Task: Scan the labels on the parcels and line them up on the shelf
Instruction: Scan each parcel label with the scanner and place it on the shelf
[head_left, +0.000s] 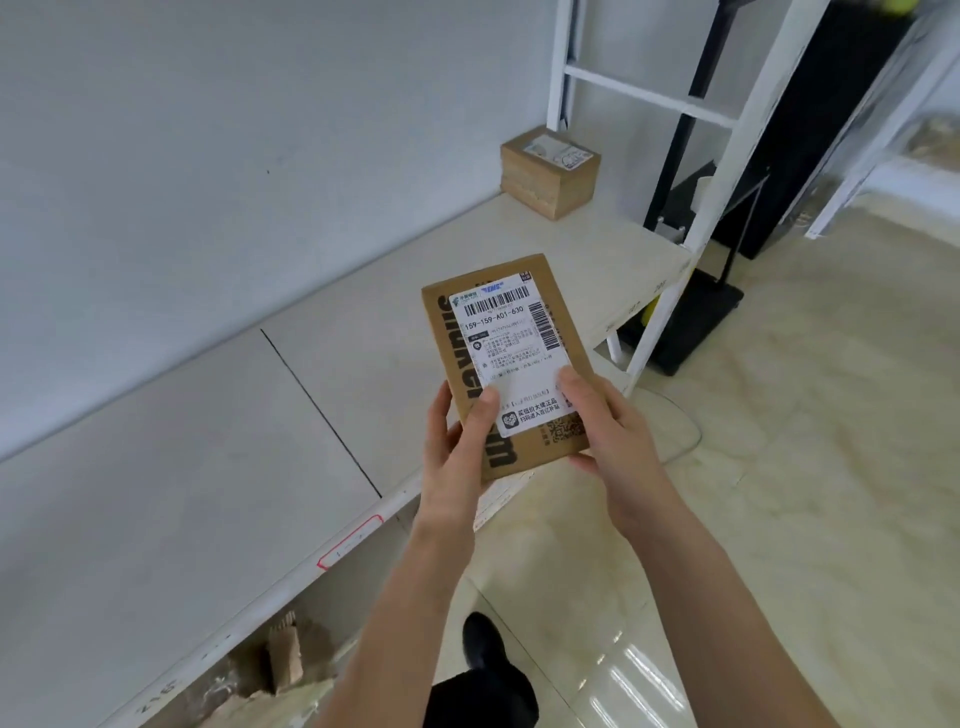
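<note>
Both hands, left (457, 447) and right (610, 431), grip a flat parcel (506, 358) label-up above the shelf (311, 374); a box (548, 174) sits far back.

Both hands, left hand (457, 441) and right hand (608, 431), grip a flat cardboard parcel (506, 358), label up, above the shelf (218, 441) where a small box (549, 174) sits.

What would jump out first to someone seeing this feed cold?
First, the flat cardboard parcel at centre, label up, gripped at its near end by the left hand and right hand above the shelf's front edge. Next, a small box sitting alone at the far end of the white shelf, against the wall.
</note>
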